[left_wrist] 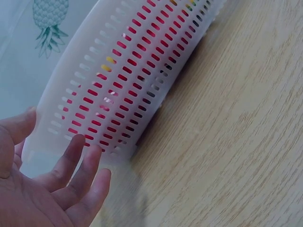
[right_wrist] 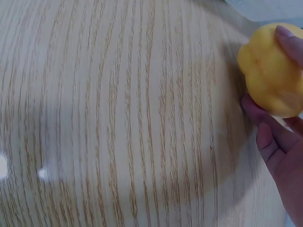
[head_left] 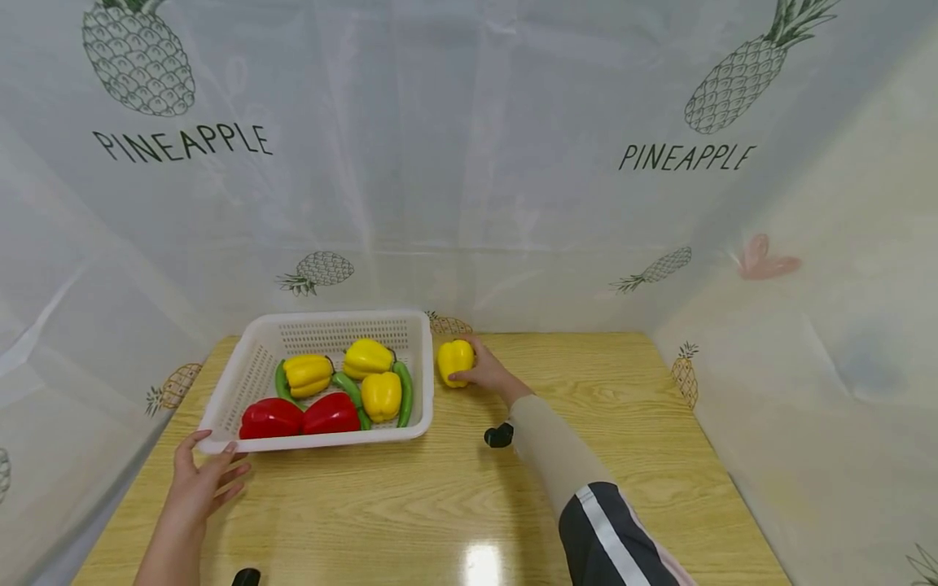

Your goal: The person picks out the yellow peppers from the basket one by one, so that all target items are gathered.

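My right hand (head_left: 484,370) grips a yellow bell pepper (head_left: 456,364) just right of the white basket, its fingers and thumb on opposite sides. In the right wrist view the same yellow bell pepper (right_wrist: 272,71) is at the upper right edge, close over the table. My left hand (head_left: 198,480) holds the near left corner of the white perforated basket (head_left: 330,442) by its rim. From the left wrist view, the other fingers (left_wrist: 80,179) of that hand spread loosely beside the slotted wall. Inside the basket lie two red bell peppers (head_left: 333,413), several yellow bell peppers (head_left: 368,358) and green chili peppers (head_left: 405,395).
The wood-grain table (head_left: 381,513) extends in front of the basket and to its right. A pale curtain (head_left: 469,179) printed with pineapples hangs behind the table and along both sides. Small black devices (head_left: 499,435) show near both wrists.
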### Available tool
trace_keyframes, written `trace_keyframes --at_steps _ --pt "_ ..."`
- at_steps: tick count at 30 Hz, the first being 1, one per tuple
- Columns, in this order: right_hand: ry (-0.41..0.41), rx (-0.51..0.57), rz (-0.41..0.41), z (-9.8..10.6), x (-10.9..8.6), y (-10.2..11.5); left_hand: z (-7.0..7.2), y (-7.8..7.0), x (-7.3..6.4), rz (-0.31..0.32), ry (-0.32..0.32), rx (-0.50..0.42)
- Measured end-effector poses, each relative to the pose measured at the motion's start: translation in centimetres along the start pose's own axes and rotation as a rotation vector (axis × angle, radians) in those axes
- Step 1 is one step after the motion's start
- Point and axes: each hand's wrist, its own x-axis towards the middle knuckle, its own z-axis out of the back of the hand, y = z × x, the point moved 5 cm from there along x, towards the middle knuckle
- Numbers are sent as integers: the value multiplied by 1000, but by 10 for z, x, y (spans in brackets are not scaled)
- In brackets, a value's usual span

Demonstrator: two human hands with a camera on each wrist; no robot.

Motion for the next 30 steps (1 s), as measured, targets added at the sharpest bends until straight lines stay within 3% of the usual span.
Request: trace_keyframes --at_steps 10,18,30 --pt "43 -18 -78 -2 -7 -2 -2 2 0 2 16 -22" --pt "22 -88 -90 -2 -4 1 -3 0 -1 -24 50 -44" --pt "-11 -297 -28 19 -12 38 -2 0 0 -7 48 -65"
